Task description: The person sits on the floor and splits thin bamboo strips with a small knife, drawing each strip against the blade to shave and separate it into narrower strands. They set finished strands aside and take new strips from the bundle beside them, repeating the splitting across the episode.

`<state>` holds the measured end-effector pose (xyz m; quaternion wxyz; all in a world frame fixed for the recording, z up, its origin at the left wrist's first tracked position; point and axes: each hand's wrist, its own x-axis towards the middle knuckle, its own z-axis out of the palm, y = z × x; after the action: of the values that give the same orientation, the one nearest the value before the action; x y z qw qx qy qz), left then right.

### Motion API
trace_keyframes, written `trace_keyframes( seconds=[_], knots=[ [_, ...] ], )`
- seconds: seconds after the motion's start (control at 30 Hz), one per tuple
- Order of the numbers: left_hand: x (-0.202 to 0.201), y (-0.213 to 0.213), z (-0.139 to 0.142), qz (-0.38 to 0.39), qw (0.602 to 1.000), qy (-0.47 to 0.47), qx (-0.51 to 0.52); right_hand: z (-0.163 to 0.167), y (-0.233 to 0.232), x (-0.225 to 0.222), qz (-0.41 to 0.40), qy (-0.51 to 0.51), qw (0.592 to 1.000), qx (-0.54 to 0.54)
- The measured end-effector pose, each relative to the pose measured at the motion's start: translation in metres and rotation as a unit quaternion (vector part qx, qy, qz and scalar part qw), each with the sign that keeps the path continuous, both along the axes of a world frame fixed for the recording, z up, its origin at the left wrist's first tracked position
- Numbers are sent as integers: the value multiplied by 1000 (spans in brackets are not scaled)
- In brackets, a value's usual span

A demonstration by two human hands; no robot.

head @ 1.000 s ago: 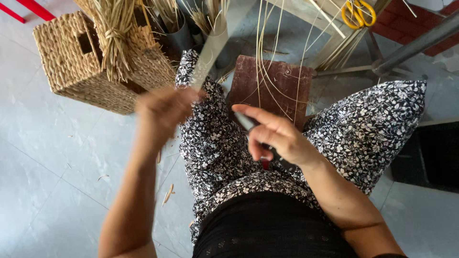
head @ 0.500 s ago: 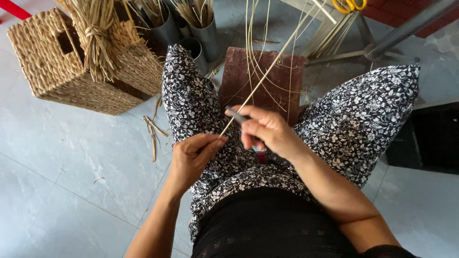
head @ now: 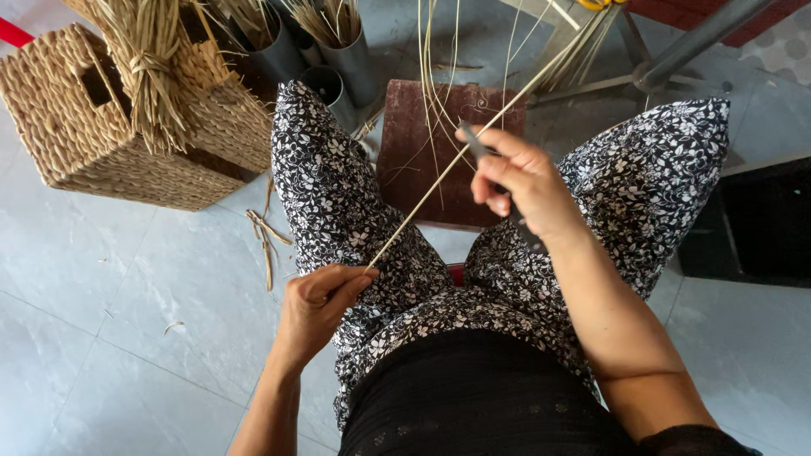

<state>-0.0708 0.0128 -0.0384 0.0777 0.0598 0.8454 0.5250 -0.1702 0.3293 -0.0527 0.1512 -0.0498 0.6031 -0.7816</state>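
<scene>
Left hand fingers pinch thin pale straw strand at centre; right hand fingers grip dark slim tool. Risk: taut strand snaps or slips.

basket left of knees | board between knees | tubes behind board

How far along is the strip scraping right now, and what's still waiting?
Done: a tied bundle of dried straw rests on the woven square basket. In hand: the left hand pinches the near end of a long pale reed strip, while the right hand presses a dark-handled blade against it. Left: loose pale strands over the brown wooden board.
</scene>
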Motion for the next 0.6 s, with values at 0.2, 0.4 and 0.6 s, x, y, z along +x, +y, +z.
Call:
trace_keyframes(
  seconds=[0.2,0.4,0.6],
  knots=[
    [5,-10,-3,-3,1000,-5,-26,8,24,-7,-64,-9,998,-8],
    [7,-13,-4,-14,999,12,-29,11,40,-10,-90,0,996,-13],
    [9,-17,-5,-10,999,-6,-39,6,52,-13,-126,-2,992,-18]
  ],
)
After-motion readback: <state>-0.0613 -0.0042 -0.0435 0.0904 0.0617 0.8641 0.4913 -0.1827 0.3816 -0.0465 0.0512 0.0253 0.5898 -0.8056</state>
